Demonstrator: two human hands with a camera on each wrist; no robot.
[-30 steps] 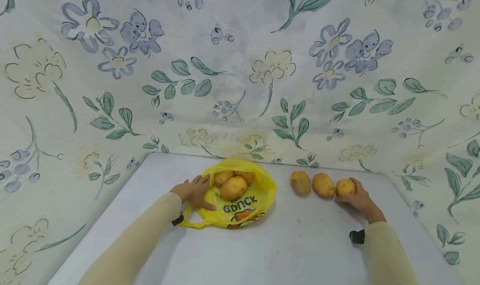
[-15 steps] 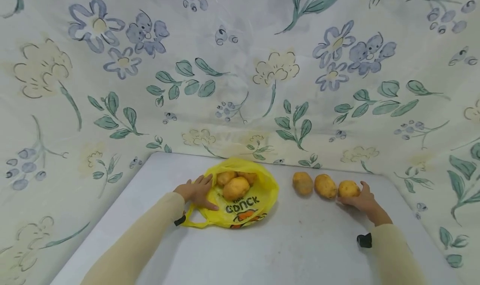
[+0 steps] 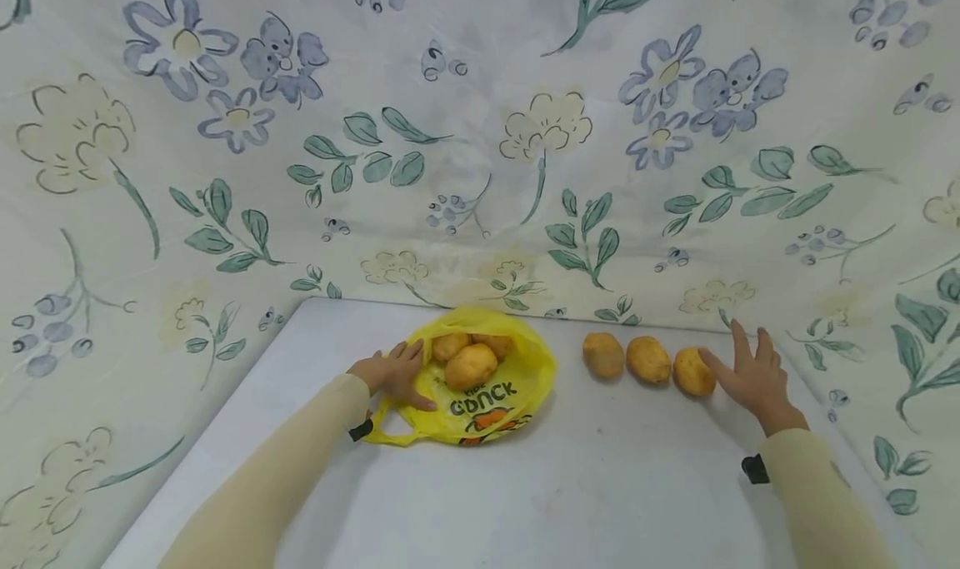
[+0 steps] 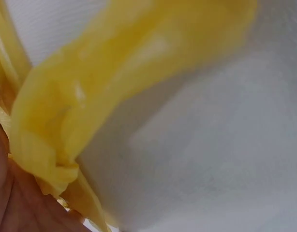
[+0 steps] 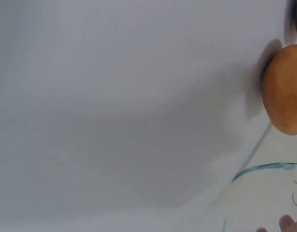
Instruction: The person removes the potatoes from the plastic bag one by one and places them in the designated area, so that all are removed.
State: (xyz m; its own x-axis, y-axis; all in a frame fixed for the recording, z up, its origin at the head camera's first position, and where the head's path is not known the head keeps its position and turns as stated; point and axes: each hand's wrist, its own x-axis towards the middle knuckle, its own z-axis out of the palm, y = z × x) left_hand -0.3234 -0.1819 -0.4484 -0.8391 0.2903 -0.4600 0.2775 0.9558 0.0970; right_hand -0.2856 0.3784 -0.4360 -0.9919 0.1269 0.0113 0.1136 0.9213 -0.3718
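A yellow plastic bag (image 3: 495, 419) with dark lettering lies on the table, its mouth facing the back. Several potatoes (image 3: 471, 367) show inside it. My left hand (image 3: 390, 375) rests on the bag's left side, thumb stretched across the front and fingers at the rim; yellow plastic (image 4: 85, 96) crosses close before the left wrist camera. To the right, potatoes stand in a row: a left one (image 3: 603, 356), a middle one (image 3: 648, 360) and a right one (image 3: 694, 372). My right hand (image 3: 753, 384) is spread beside the right potato, its thumb at that potato's edge, holding nothing.
The white table (image 3: 540, 502) ends at the back against a hanging floral cloth (image 3: 480, 177), which also rises along both sides. Dark wrist devices show under both sleeves, the right one (image 3: 755, 469) close over the tabletop.
My right hand has let go of the right potato and drawn off to the right with its fingers spreading. The left hand and the bag have stayed in place.
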